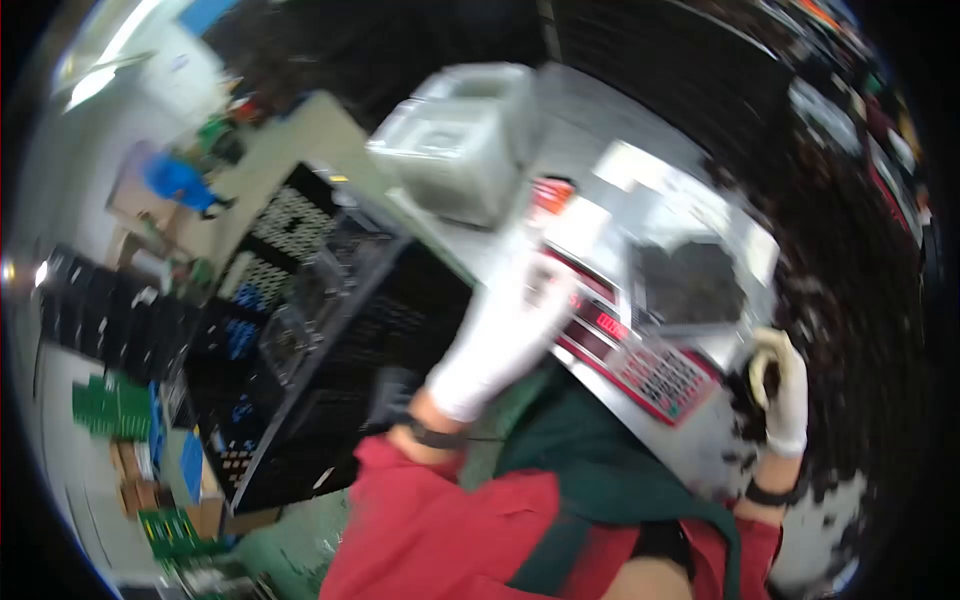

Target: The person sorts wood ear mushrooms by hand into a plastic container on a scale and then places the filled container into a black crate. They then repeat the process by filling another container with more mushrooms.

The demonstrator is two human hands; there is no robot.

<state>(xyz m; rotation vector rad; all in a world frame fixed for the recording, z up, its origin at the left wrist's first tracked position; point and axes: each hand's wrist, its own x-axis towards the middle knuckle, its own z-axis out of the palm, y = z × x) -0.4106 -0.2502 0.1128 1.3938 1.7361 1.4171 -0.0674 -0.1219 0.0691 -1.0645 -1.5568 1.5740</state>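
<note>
My left hand (515,325), in a white glove and smeared by motion, reaches over the left end of a red scale (645,365) with a lit red display and a keypad. Whether it holds anything is too blurred to tell. On the scale's pan lies a clear bag (690,285) with dark contents. To the right, my right hand (783,385), also gloved, has its fingers curled at the edge of a heap of dark pieces (825,320); what lies within them cannot be made out. An orange-red object (552,195) stands beyond my left hand.
Translucent white containers (450,150) stand at the table's far left. Black crates (370,330) with small items are left of the table. Green crates (115,405) sit farther left. A person in blue (180,182) is in the background.
</note>
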